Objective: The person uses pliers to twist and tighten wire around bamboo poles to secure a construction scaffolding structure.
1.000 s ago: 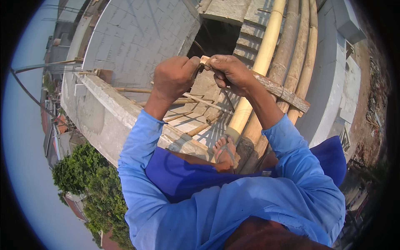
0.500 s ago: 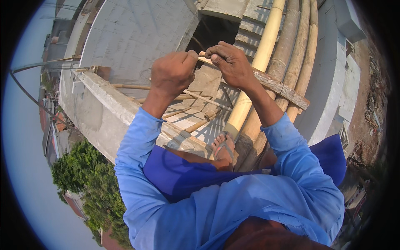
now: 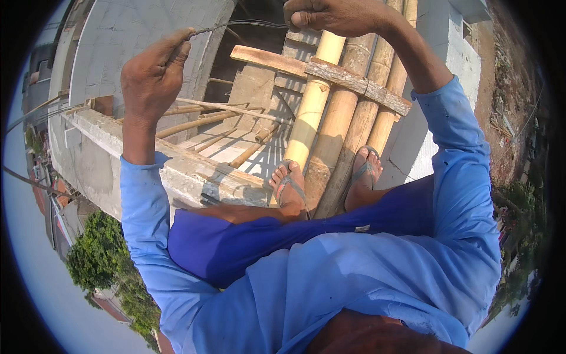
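Note:
A thin dark wire (image 3: pixel 244 23), made of several strands and twisted near its left end, stretches in a shallow arc between my two hands. My left hand (image 3: pixel 154 74) pinches the twisted end between thumb and fingertips. At the top edge of the view my right hand (image 3: pixel 330 15) grips the other end, its fingers curled and partly cut off by the frame. Below the wire a short wooden plank (image 3: pixel 268 59) meets a rough, weathered wood piece (image 3: pixel 356 85) that lies across the bamboo poles (image 3: pixel 312 112).
My sandalled feet (image 3: pixel 289 189) stand on the long bamboo poles. To the left runs a concrete ledge (image 3: pixel 183 177) beside a grey block wall (image 3: pixel 141 47). Thinner bamboo sticks (image 3: pixel 200 121) lie lower down, near a dark opening. Far right, the ground (image 3: pixel 501 88) lies well below.
My hands have moved apart, the left to the left and the right up and right, drawing the wire out between them. The view has shifted, showing both feet.

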Available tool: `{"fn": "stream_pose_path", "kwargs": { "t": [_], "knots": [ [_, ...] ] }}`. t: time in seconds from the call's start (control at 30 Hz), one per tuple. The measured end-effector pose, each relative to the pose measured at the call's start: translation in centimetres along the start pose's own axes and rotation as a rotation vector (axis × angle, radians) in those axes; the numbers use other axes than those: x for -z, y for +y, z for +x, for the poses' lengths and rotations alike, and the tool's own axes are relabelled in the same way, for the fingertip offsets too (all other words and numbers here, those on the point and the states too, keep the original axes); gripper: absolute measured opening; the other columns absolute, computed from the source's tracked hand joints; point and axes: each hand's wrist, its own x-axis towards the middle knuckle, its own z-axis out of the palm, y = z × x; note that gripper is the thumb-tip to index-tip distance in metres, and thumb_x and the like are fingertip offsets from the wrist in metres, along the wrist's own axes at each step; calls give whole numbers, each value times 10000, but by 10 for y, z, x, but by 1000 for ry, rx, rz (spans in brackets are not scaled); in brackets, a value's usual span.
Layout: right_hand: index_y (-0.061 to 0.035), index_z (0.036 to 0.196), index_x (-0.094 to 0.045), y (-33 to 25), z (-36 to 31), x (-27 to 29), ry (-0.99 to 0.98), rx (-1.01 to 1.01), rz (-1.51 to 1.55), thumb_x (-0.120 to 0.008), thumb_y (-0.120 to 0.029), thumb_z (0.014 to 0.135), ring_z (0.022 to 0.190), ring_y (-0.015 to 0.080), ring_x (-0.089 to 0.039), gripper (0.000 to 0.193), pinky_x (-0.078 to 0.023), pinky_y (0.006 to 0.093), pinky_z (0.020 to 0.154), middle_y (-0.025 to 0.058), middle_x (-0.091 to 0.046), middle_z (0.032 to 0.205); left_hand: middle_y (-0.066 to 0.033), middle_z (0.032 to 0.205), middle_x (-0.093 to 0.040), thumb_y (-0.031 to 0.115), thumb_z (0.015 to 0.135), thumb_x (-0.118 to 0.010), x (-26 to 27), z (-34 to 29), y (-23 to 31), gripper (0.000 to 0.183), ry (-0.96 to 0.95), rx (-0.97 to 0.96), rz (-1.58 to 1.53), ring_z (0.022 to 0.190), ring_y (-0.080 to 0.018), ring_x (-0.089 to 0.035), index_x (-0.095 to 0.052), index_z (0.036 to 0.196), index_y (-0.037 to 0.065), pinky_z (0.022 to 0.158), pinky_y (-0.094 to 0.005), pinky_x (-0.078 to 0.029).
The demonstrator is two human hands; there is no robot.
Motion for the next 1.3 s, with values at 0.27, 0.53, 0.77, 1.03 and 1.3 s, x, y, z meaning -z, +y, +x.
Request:
{"fn": "stream_pose_path", "kwargs": {
  "t": [0.27, 0.53, 0.77, 1.03, 1.3],
  "knots": [
    [-82, 681, -478, -19, -32, 38, 183, -66, -74, -544, -427, 912, 594, 59, -362, 420, -319, 259, 521, -68, -385, 628, -112, 784, -647, 97, 827, -638, -34, -23, 19, 238, -213, -37, 7, 638, -222, -617, -651, 1064, 106, 565, -305, -468],
    [-15, 1090, -564, 43, -100, 33, 186, 3, -662, -488, -85, 911, 1002, 251, -553, 206, -432, 336, 893, 146, -595, 1029, -185, 950, -658, 150, 869, -578, -46, -40, 4, 304, -451, 404, -232, 839, -293, -646, -606, 1160, 70, 747, -318, -481],
    [-21, 1076, -574, 55, -102, 30, 88, -52, -583, -464, -12, 866, 1000, 282, -554, 237, -446, 342, 886, 152, -587, 1045, -170, 911, -672, 222, 873, -578, -59, -33, 21, 393, -783, 553, -317, 846, -235, -646, -564, 1180, -22, 766, -324, -479],
    [-22, 1015, -598, 55, -102, 34, 241, -10, -533, -453, 17, 846, 957, 268, -569, 227, -455, 333, 854, 151, -587, 1015, -3, 620, -487, 365, 930, -512, -86, -3, 47, 390, -932, 668, -624, 561, -90, -464, -600, 1088, 20, 554, -252, -415],
    [-79, 1188, -506, 62, -108, 52, 470, -113, -978, -511, -60, 843, 1081, 310, -498, 346, -386, 395, 963, 179, -484, 1175, 74, 535, -352, 393, 953, -473, -104, 17, 48, 416, -576, 572, -529, 449, -19, -314, -583, 1065, 8, 420, -196, -251]
  ]
}}
